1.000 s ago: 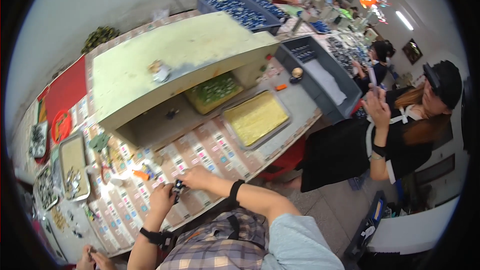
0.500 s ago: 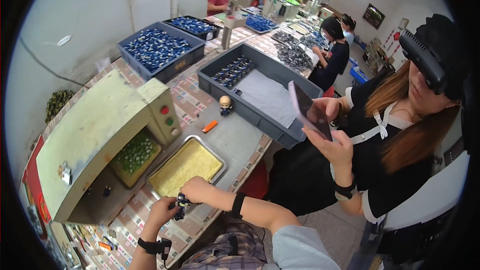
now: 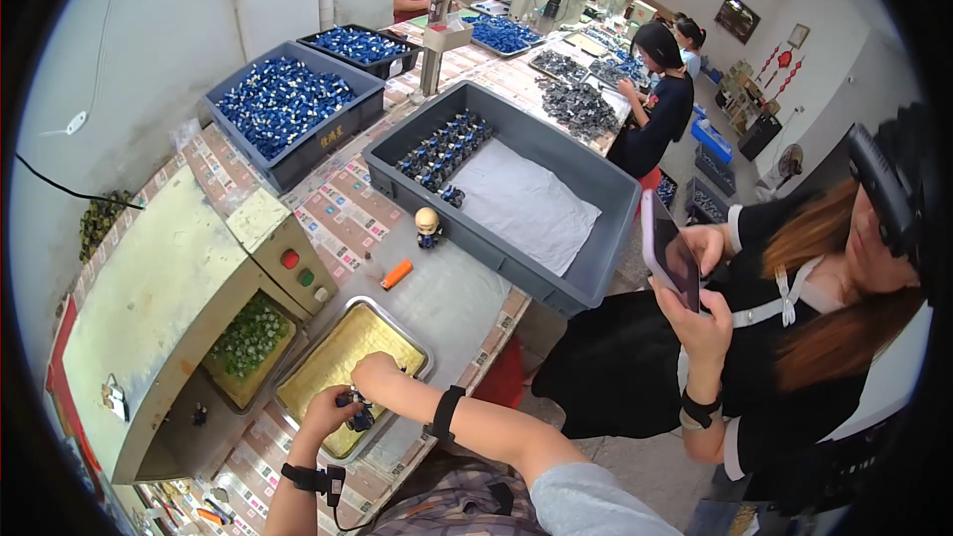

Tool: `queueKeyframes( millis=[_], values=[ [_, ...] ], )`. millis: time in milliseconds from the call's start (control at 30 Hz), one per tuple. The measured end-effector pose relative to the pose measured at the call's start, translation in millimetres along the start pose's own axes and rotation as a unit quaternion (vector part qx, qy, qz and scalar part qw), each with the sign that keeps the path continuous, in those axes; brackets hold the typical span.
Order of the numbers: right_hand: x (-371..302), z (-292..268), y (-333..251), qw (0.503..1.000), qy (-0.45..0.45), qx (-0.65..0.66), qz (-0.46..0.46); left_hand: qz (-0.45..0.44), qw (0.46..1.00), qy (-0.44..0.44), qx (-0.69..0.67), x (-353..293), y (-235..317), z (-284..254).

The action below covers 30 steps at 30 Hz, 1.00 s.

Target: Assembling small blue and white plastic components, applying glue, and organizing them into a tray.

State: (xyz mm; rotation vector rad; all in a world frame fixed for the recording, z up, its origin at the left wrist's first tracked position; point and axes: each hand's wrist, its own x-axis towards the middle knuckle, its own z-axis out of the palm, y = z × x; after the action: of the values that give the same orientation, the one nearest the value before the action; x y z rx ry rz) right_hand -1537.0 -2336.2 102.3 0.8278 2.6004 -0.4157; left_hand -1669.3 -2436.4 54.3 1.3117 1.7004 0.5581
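A small dark-blue toy figure is between my two hands, over the near edge of a shallow metal tray with a yellow lining. The fingers of my left hand close round it from the left. My right hand is curled at its upper end, and its fingertips are mostly hidden. Past the tray lie an orange stick-shaped piece and a standing toy figure with a pale yellow head.
Left of the tray stands a cream oven-like machine with a tray of green-and-white pieces in its opening. A grey bin holds rows of dark figures. Blue parts fill another bin. At right a person holds a phone; others sit farther back.
My view has shifted, so the table sits a little farther left and the person with the phone farther right and lower. Both hands stay together at the toy figure.
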Motion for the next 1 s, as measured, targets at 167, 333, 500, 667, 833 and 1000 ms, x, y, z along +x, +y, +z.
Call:
queueKeyframes(
  millis=[167, 333, 500, 667, 833, 1000],
  values=[
    [-35, -26, 26, 0.999, -0.021, -0.022, -0.021, 0.004, 1.0, 0.007, -0.009, -1, 34, 10],
    [-77, -44, 62, 0.999, -0.04, -0.018, -0.005, 0.051, 0.999, -0.005, -0.016, 2, 88, 25],
    [-130, -52, 109, 1.0, 0.011, 0.026, -0.005, 0.09, 0.996, 0.017, -0.001, -3, 149, 61],
    [-168, -48, 173, 0.997, 0.035, 0.065, -0.029, 0.079, 0.995, 0.061, -0.018, -8, 185, 106],
    [-205, -100, 262, 0.977, 0.069, 0.2, -0.01, 0.072, 0.988, 0.095, -0.102, 6, 232, 97],
    [-252, -186, 327, 0.967, 0.16, 0.185, 0.069, 0.076, 0.955, 0.222, -0.18, 41, 225, 58]
  ],
)
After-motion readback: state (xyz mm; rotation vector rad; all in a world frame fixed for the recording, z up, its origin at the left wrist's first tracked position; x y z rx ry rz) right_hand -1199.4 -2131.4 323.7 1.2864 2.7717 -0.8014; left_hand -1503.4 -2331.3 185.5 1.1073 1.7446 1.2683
